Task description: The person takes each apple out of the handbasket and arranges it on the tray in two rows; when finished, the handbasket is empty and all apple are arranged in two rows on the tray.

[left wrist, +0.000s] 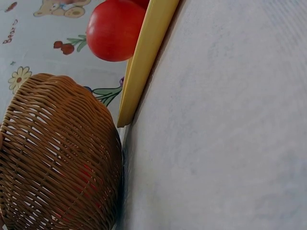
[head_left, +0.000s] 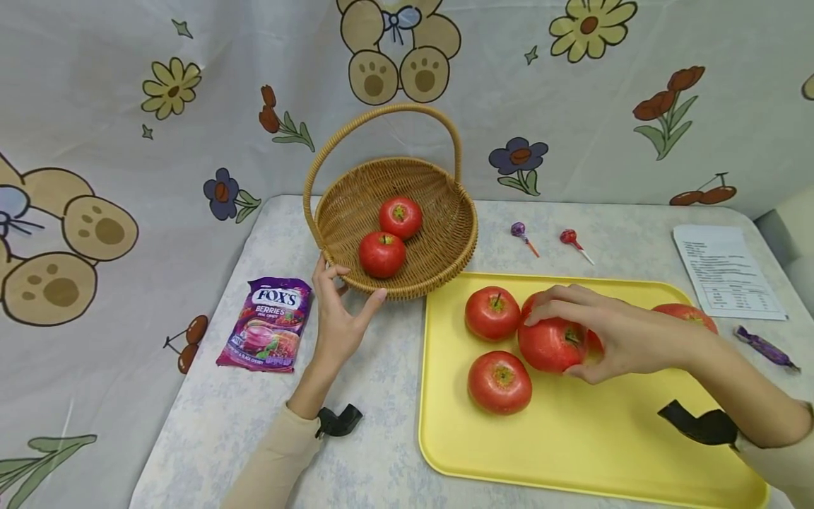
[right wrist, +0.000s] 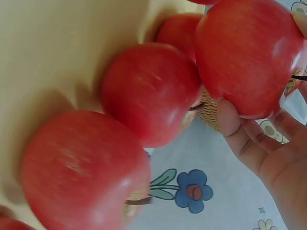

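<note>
A wicker basket [head_left: 439,212] with a tall hoop handle tilts toward me, and two red apples [head_left: 382,254] lie inside it. My left hand [head_left: 340,311] holds its near left rim, with fingers at the edge and thumb along the front. Over the yellow tray [head_left: 604,438], my right hand [head_left: 626,332] grips a red apple [head_left: 550,345] between thumb and fingers. In the right wrist view the held apple [right wrist: 249,57] is raised beside other apples [right wrist: 148,93]. Several apples [head_left: 499,382] sit on the tray, some partly hidden by the right hand.
Left of the basket lies a purple candy bag [head_left: 270,325]. Behind the tray are a purple lollipop [head_left: 518,230] and a red lollipop [head_left: 569,237]. A printed sheet [head_left: 728,272] and a purple wrapped candy [head_left: 766,348] lie at the right. A patterned cloth [head_left: 496,92] hangs behind the table.
</note>
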Motion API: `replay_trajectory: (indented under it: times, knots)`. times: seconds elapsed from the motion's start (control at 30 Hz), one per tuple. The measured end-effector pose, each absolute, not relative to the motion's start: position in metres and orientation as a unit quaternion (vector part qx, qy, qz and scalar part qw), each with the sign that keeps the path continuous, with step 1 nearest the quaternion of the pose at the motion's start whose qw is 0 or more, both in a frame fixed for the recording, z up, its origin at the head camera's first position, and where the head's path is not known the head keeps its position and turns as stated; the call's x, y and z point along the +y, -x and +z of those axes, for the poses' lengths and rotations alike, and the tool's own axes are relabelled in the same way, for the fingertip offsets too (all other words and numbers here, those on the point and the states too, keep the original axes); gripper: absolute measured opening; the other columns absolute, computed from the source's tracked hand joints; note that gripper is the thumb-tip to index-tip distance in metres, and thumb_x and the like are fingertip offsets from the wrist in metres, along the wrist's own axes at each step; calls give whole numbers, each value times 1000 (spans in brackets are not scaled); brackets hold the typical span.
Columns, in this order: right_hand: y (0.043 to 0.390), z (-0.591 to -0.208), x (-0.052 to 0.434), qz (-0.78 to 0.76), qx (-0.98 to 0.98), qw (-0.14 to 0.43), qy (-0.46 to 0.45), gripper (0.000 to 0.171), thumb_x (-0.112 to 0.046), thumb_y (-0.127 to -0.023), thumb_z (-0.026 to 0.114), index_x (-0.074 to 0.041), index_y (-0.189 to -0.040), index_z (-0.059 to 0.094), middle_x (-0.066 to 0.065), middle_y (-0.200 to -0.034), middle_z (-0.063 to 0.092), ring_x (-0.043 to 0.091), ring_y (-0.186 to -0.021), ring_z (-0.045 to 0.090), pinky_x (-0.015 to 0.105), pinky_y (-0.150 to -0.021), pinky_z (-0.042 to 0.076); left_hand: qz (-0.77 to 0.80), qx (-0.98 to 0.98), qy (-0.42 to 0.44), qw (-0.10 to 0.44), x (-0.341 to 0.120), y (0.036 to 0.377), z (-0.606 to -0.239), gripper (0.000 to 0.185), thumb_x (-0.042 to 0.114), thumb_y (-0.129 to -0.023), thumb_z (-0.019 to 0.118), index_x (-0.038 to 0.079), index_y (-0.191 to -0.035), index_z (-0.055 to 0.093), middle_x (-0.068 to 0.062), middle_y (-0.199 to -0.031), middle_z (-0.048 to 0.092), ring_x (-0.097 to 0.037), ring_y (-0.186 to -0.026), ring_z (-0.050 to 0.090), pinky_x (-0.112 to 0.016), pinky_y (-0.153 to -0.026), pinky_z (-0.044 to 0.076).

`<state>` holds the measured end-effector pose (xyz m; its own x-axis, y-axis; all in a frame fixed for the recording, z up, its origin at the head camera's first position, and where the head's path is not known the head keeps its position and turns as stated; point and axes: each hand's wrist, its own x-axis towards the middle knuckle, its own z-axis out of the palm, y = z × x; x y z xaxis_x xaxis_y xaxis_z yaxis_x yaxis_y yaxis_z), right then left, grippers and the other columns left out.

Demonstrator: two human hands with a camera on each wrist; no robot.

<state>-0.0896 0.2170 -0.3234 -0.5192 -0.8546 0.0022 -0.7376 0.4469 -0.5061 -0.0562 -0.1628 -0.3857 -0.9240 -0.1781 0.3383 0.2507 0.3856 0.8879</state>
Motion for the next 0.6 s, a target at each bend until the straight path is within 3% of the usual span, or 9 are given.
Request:
replay_trajectory:
  times: [0.23,0.6]
  knots:
    - [77,-332,227,-214,852,157,451,70,-28,-68,89,-39,-126,51,-18,-128,48,4,-115,42,28,-82,55,-551,-812,22,191,-163,56,-385,58,14,-86,75,-6,-121,33,-29,-158,0,-42,-147,12,-64,-104,35]
    - [56,-350,231,-195,853,165,454,64,-33,-69,87,-42,-123,54,-25,-123,50,0,-113,45,28,-86,54,-550,-812,24,192,-163,56,-386,58,14,-86,74,-8,-121,33,-29,-158,2,-40,-147,13,-63,-103,35]
